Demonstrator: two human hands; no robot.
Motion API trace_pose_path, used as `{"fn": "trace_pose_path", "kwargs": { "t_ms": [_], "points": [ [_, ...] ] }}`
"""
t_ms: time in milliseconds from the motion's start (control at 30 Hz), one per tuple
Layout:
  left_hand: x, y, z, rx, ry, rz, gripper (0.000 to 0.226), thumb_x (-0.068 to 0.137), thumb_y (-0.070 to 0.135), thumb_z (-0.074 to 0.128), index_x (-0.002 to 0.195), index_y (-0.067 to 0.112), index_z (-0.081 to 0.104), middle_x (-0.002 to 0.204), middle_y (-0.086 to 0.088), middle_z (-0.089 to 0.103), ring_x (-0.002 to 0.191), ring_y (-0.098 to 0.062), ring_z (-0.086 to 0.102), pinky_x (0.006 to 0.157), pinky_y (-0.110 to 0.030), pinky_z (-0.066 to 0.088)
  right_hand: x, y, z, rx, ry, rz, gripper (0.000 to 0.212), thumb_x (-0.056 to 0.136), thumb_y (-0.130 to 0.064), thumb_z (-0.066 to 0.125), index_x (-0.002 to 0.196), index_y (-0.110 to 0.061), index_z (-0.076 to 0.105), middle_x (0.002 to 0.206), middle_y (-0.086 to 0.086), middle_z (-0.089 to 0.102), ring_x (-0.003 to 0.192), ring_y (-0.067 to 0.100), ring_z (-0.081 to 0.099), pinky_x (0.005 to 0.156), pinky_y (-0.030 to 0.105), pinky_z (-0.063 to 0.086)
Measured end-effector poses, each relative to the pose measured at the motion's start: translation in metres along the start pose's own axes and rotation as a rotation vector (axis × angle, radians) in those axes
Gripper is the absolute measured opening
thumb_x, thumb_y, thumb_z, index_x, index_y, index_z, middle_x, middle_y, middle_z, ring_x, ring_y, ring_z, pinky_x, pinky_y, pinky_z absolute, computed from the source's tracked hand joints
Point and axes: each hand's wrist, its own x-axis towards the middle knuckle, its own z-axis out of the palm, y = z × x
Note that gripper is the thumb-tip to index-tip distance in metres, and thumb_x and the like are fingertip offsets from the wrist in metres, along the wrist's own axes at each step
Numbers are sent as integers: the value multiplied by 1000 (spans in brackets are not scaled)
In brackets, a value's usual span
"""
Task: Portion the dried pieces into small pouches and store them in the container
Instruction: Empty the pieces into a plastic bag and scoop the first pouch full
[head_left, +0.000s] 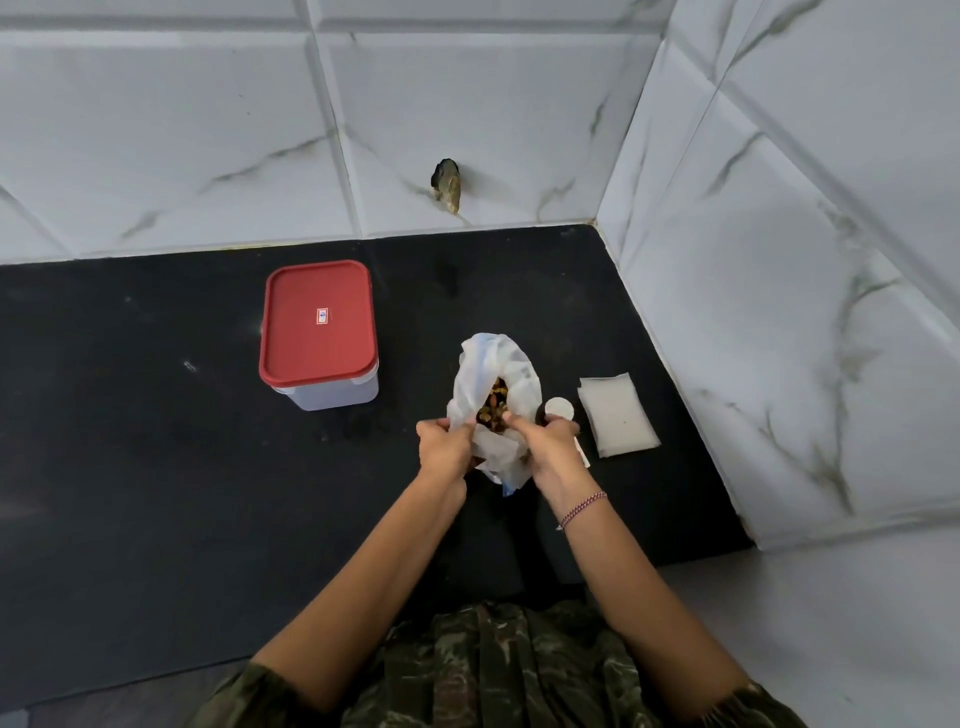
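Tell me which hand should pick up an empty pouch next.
Probably the right hand: the pouch stack lies just beside it, right of the bag. The left hand would have to cross the bag.

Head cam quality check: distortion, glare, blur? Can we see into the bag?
Head view: wide-angle bend bows the tile joints; light soft and even, no glare on the black counter; left hand and right hand, gripping the white bag, look sharp; dried pieces in its mouth are shaded and small, barely resolved.
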Motion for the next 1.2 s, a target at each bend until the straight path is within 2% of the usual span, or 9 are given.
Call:
{"fn": "trace_pose_path", "kwargs": {
  "t_ms": [133,233,500,667,767,867,1000,1100,1200],
  "points": [
    [-2,-4,0,-168,10,-79,34,91,4,61,122,-1,46,119,-20,57,106,-33,62,84,-43,56,3,7,0,97,-100,127,44,77,-7,74,117,3,58,103,16,67,90,28,65,76,39,54],
    [-10,1,0,-242,-8,-143,29,94,2,56,121,-5,50,119,-20,58,108,-34,61,87,-44,54,1,9,-6,138,-146,178,38,79,-4,71,114,5,60,110,20,66,101,32,63,91,45,51],
    [-7,12,-7,-392,14,-236,25,98,-3,36,112,0,56,88,-16,60,76,-26,60,83,-45,52,-10,6,-10,347,-113,265,10,94,-15,54,103,-11,59,110,11,60,114,30,56,82,47,44],
    [-8,15,-6,-473,61,-224,34,91,0,30,96,5,63,96,-15,62,97,-32,60,98,-52,47,-6,0,-5,569,-87,223,32,99,-2,37,129,1,49,133,21,52,124,33,49,91,49,42],
    [-16,16,-4,-423,62,-249,41,95,9,29,120,5,60,111,-10,60,114,-32,56,101,-44,45,-8,2,3,599,-59,197,38,95,2,29,126,0,52,124,20,55,120,37,50,92,52,42],
    [-16,17,-3,-337,42,-240,42,99,14,27,134,2,49,137,-17,51,128,-35,47,105,-43,40,-8,5,11,447,-44,145,37,93,-1,31,120,-2,56,113,19,59,112,36,55,90,48,48],
    [4,6,-13,-245,13,-222,43,91,12,34,127,7,57,118,-16,64,107,-33,61,96,-48,50,2,2,-3,-166,90,-76,18,95,-11,38,112,-11,39,100,5,53,97,22,54,92,40,49],
    [5,7,-18,-161,63,-181,45,88,22,38,128,14,54,115,-12,63,101,-31,63,92,-47,52,6,-2,-14,-455,132,-260,26,93,-18,46,119,-13,42,124,8,47,110,24,50,95,43,48],
    [-2,18,-14,-176,77,-166,51,83,47,51,122,14,47,116,-9,58,102,-29,60,92,-47,51,1,-3,-13,-341,10,-107,48,95,-39,47,135,-15,35,137,3,33,124,27,40,96,45,45]
  ]
}}
